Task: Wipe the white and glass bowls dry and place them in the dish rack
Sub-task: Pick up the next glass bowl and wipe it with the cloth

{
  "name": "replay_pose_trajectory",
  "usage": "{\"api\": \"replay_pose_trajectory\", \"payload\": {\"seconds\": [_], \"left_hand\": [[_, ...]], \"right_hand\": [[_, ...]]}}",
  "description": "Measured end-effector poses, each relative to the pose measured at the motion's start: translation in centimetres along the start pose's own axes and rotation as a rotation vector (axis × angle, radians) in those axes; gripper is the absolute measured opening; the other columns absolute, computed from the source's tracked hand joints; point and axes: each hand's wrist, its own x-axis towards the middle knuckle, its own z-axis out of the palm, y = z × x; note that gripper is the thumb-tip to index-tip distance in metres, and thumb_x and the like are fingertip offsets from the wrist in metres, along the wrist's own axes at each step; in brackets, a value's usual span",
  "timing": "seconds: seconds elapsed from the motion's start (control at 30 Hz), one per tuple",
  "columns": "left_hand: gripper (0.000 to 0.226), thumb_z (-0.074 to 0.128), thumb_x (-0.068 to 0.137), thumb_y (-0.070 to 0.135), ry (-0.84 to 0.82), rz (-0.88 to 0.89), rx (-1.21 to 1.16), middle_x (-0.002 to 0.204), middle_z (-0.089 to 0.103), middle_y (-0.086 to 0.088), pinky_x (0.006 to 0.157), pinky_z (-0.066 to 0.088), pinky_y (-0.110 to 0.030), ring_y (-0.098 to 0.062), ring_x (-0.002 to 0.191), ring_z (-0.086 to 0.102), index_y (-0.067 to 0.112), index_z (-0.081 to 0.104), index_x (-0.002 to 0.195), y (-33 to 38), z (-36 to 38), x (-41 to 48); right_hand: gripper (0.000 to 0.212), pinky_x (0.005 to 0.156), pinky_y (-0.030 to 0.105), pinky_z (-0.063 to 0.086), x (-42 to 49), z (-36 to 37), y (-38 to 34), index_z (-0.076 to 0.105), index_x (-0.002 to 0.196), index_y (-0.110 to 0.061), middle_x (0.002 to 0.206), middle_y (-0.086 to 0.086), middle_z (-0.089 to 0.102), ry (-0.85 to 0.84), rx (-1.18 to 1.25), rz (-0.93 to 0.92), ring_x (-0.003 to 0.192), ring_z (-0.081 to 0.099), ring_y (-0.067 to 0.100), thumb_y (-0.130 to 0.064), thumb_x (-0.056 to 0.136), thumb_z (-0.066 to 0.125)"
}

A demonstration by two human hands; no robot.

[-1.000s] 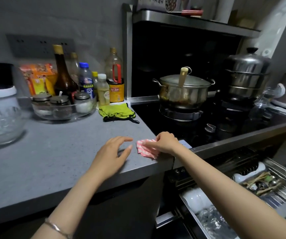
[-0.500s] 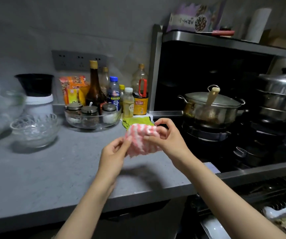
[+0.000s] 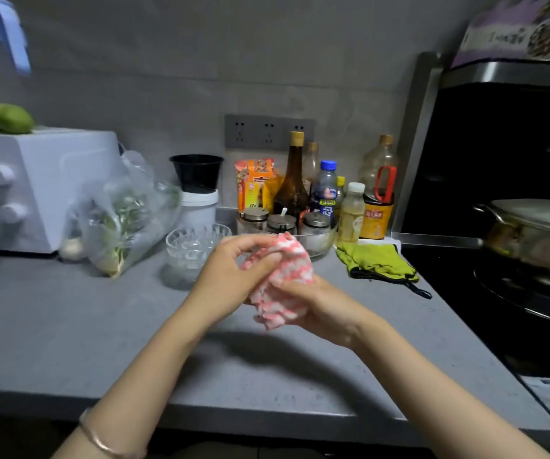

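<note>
A pink-and-white cloth (image 3: 283,279) is held bunched above the grey countertop (image 3: 101,326), near frame centre. It is gripped by both hands. The left hand (image 3: 230,273) is curled round its upper portion from 9 o'clock, thumb and fingers pinching the fabric. The right hand (image 3: 323,306) is cupped under its lower portion from 4 o'clock, fingers wrapped round it. A bracelet (image 3: 101,438) is worn on the left forearm.

The glass bowl (image 3: 191,250) is found upright on the countertop at 10 o'clock from the cloth, just beyond the left hand and touched by neither hand. Behind it, at 12 o'clock, a black cup (image 3: 197,172) is seated on a white container (image 3: 199,210). A clear dish of lidded jars (image 3: 320,240) is noted at 1 o'clock from the cloth, with bottles (image 3: 295,180) ranged behind it. A green mitt (image 3: 376,261) lies at 3 o'clock, beside the hob (image 3: 449,293). A plastic bag of greens (image 3: 124,213) is recorded at 9 o'clock from the bowl.
</note>
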Motion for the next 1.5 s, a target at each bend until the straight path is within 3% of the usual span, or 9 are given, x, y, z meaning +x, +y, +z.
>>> {"api": "replay_pose_trajectory", "payload": {"seconds": [0.07, 0.23, 0.47, 0.73, 0.87, 1.03, 1.2, 1.4, 1.5], "left_hand": [[0.024, 0.067, 0.088, 0.026, 0.05, -0.048, 0.108, 0.118, 0.063, 0.012, 0.09, 0.036, -0.008, 0.008, 0.104, 0.053, 0.029, 0.064, 0.112, -2.0, -2.0, 1.3], [0.058, 0.066, 0.083, 0.048, 0.103, -0.172, 0.549, 0.134, 0.055, -0.006, 0.108, 0.034, -0.04, -0.027, 0.127, 0.045, 0.022, 0.052, 0.134, -8.2, -8.3, 3.9], [0.033, 0.056, 0.093, 0.043, -0.148, -0.085, 0.866, 0.132, 0.06, 0.007, 0.103, 0.032, -0.031, -0.018, 0.126, 0.05, 0.031, 0.062, 0.123, -10.9, -10.1, 5.2], [0.024, 0.05, 0.096, 0.043, -0.189, -0.013, 0.922, 0.113, 0.07, 0.011, 0.089, 0.028, -0.025, -0.015, 0.105, 0.06, 0.035, 0.066, 0.112, -11.0, -9.9, 5.6], [0.016, 0.055, 0.095, 0.037, -0.163, 0.017, 0.779, 0.103, 0.07, 0.012, 0.08, 0.03, -0.025, -0.016, 0.101, 0.061, 0.032, 0.068, 0.102, -11.2, -10.0, 5.5], [0.01, 0.051, 0.092, 0.041, -0.089, 0.086, 0.562, 0.096, 0.067, 0.015, 0.091, 0.047, -0.039, -0.012, 0.093, 0.063, 0.038, 0.061, 0.094, -8.5, -10.0, 6.0], [0.017, 0.051, 0.097, 0.027, 0.026, 0.287, 0.309, 0.086, 0.066, 0.014, 0.081, 0.043, -0.01, 0.001, 0.09, 0.061, 0.018, 0.065, 0.093, -3.0, -7.6, 4.6], [0.021, 0.046, 0.095, 0.029, -0.075, 0.19, -0.071, 0.078, 0.063, 0.008, 0.074, 0.048, -0.015, -0.003, 0.076, 0.061, 0.014, 0.059, 0.086, -0.2, -0.7, 2.0], [0.022, 0.044, 0.092, 0.028, -0.045, 0.073, -0.33, 0.071, 0.061, 0.007, 0.065, 0.048, -0.015, 0.0, 0.068, 0.058, 0.012, 0.057, 0.084, 1.0, 4.1, 0.7]], "right_hand": [[0.02, 0.076, 0.039, 0.058, 2.0, 0.7, 0.8, 0.061, 0.111, -0.008, 0.106, 0.017, 0.069, 0.038, 0.065, 0.03, 0.095, 0.067, 0.031, -0.014, 0.095, 0.051], [0.019, 0.075, 0.038, 0.056, 5.6, 0.7, 1.9, 0.062, 0.099, 0.0, 0.089, 0.018, 0.07, 0.221, 0.177, 0.116, 0.08, 0.067, 0.029, -0.01, 0.095, 0.047], [0.018, 0.062, 0.034, 0.058, 7.1, 0.8, 2.6, 0.062, 0.099, -0.002, 0.083, 0.019, 0.07, 0.236, 0.198, 0.192, 0.062, 0.069, 0.027, -0.014, 0.094, 0.05], [0.021, 0.065, 0.037, 0.059, 7.2, 0.2, 2.7, 0.058, 0.11, 0.0, 0.091, 0.022, 0.071, 0.26, 0.178, 0.196, 0.068, 0.07, 0.029, -0.011, 0.094, 0.051], [0.019, 0.067, 0.038, 0.059, 6.6, -0.1, 2.7, 0.061, 0.107, 0.002, 0.094, 0.023, 0.07, 0.285, 0.133, 0.204, 0.068, 0.07, 0.029, -0.008, 0.094, 0.051], [0.017, 0.076, 0.04, 0.057, 5.3, -0.9, 2.0, 0.064, 0.101, 0.0, 0.101, 0.024, 0.068, 0.306, 0.093, 0.18, 0.077, 0.068, 0.033, -0.008, 0.093, 0.052], [0.02, 0.09, 0.046, 0.049, 2.4, -2.2, 1.0, 0.074, 0.091, -0.004, 0.103, 0.024, 0.07, 0.319, 0.093, 0.112, 0.088, 0.065, 0.036, -0.01, 0.085, 0.056], [0.025, 0.065, 0.037, 0.058, -3.8, -4.0, -1.2, 0.079, 0.082, -0.016, 0.097, 0.016, 0.07, 0.462, 0.096, -0.053, 0.081, 0.065, 0.032, -0.031, 0.081, 0.059], [0.033, 0.067, 0.037, 0.056, -6.8, -4.7, -2.8, 0.077, 0.074, -0.026, 0.086, 0.009, 0.068, 0.577, -0.004, -0.218, 0.073, 0.06, 0.027, -0.039, 0.091, 0.051]]}}
